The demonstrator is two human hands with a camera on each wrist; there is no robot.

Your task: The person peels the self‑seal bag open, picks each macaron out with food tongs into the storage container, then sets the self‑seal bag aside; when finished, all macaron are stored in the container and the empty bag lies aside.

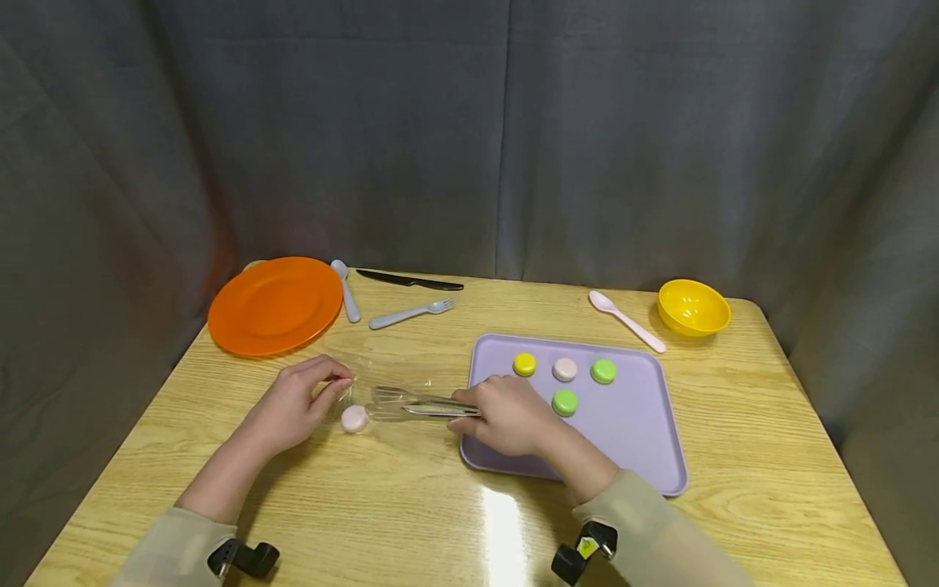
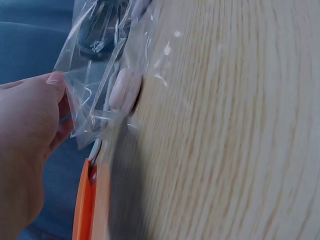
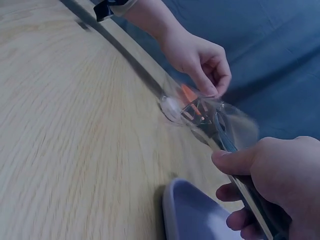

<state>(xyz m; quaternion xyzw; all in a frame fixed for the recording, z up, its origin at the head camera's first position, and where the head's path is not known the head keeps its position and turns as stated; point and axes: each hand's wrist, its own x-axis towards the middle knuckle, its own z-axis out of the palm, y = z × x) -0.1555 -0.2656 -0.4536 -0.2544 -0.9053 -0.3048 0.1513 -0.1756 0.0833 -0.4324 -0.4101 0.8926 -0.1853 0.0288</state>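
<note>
Head view: left hand [image 1: 297, 402] pinches the edge of a clear plastic bag [image 1: 367, 391] lying on the wooden table [image 1: 411, 505], fingers curled on the film, apparently to keep its mouth open. Right hand [image 1: 502, 414] is closed round metal tongs [image 1: 411, 402], whose tips reach into the bag. A pink macaron [image 1: 354, 418] sits on the table inside the bag, just beside the tong tips. Four more macarons wait on the purple tray [image 1: 645, 432] under the right hand.

Left wrist view: thumb and fingers hold the film up off the table; the pink macaron [image 2: 122, 89] rests inside, against the wood.

Right wrist view: blurred, but the tongs [image 3: 235, 165] look loosely gripped and clear of the macaron, likely released.
</note>
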